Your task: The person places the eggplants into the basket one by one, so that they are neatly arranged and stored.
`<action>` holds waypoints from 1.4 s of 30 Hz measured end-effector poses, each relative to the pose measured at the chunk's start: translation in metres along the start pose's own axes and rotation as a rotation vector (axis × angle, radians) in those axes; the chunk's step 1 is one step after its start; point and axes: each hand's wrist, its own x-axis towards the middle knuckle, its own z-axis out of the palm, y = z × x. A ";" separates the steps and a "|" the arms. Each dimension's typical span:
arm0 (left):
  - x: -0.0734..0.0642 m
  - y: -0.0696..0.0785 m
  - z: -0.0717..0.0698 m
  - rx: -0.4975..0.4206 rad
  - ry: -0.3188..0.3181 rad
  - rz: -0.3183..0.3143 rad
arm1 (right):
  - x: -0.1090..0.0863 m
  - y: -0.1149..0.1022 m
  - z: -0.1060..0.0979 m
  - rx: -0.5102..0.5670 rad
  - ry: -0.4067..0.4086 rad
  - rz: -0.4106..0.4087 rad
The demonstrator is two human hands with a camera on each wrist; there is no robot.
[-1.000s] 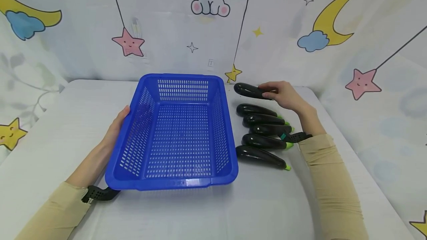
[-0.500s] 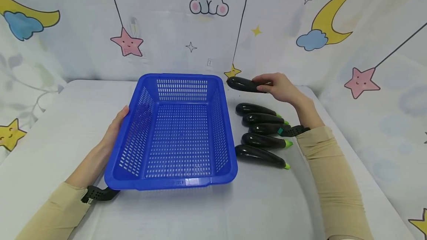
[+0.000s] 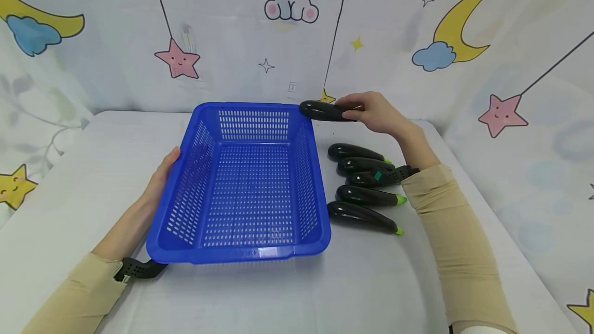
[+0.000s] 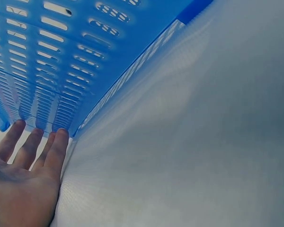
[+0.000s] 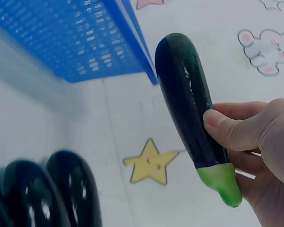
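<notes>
My right hand (image 3: 378, 112) pinches a dark glossy eggplant (image 3: 322, 111) between thumb and fingers. In the right wrist view its green stem end (image 5: 220, 179) lies by the palm, and the rounded end points away. The eggplant is raised above the table, its rounded end overlapping the far right corner of a blue perforated plastic basket (image 3: 241, 255) in the head view. At the basket's left side is my left hand (image 3: 155, 184); its straight fingers (image 4: 54, 151) touch the outer wall in the left wrist view. The inside of the basket holds nothing.
Several more eggplants (image 3: 366, 196) lie in a column on the white table (image 3: 371, 287), right of the basket and partly under the right wrist strap (image 3: 394, 174). A cartoon-printed cloth (image 3: 232, 30) hangs behind the table.
My right hand has lifted the eggplant and carried it left and away, from above the row to the basket's far right corner. The left hand and the basket have stayed in place.
</notes>
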 end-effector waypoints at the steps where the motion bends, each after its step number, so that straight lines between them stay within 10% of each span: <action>1: 0.000 0.000 0.000 -0.007 -0.003 -0.002 | 0.002 -0.004 0.001 -0.004 -0.004 -0.010; 42: -0.003 0.002 0.006 0.038 0.066 -0.036 | 0.077 -0.119 0.059 -0.066 -0.162 -0.211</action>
